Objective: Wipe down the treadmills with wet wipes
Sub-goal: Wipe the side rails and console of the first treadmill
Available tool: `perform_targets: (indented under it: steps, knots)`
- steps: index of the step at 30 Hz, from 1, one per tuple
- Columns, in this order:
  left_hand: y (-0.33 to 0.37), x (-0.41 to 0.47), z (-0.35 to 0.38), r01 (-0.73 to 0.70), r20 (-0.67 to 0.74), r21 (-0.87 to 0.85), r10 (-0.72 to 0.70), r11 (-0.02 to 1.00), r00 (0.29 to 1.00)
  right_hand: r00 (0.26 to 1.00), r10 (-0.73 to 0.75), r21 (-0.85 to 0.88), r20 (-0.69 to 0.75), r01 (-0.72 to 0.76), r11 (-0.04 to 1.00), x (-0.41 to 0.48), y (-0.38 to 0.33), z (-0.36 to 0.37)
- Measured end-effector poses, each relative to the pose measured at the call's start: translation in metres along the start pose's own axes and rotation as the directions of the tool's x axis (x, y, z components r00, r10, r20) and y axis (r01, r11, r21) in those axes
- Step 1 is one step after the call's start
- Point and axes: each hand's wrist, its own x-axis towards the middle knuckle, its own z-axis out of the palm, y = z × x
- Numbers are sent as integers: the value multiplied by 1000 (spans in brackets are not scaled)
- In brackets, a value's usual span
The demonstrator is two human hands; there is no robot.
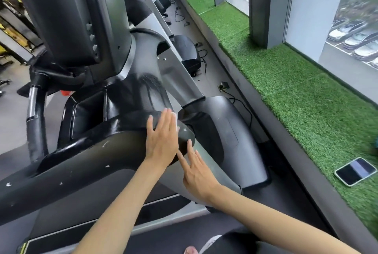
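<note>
I stand at a black and grey treadmill (86, 151), looking down at the right end of its console rail. My left hand (162, 137) lies flat with straight fingers on the rail's rounded black end, pressing a white wet wipe (175, 119) whose edge shows past the fingertips. My right hand (197, 168) is just below and to the right, fingers straight, its fingertips touching the grey upright under the rail end. It holds nothing.
A screen housing (67, 14) rises at upper left. More treadmills (187, 53) line up ahead, with cables and a floor socket (223, 86). On the right runs a ledge of green artificial turf (296, 94) beneath windows, with a phone (355, 171) lying on it.
</note>
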Motion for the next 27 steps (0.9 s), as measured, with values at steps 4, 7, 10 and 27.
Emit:
perform_targets:
  steps: [4,7,10,27]
  knots:
    - [-3,-7,1,-196,37,121,192,973,981,1000,-11,51,13,10,999,-3,0,-4]
    - [-1,1,-10,101,21,37,-102,994,995,997,49,102,59,-55,993,-5,3,0]
    - [8,-10,9,-253,83,81,247,964,965,994,68,146,89,-80,986,-4,3,-2]
    - [23,-5,-2,-281,153,165,257,945,954,987,58,247,149,-95,964,-7,13,-3]
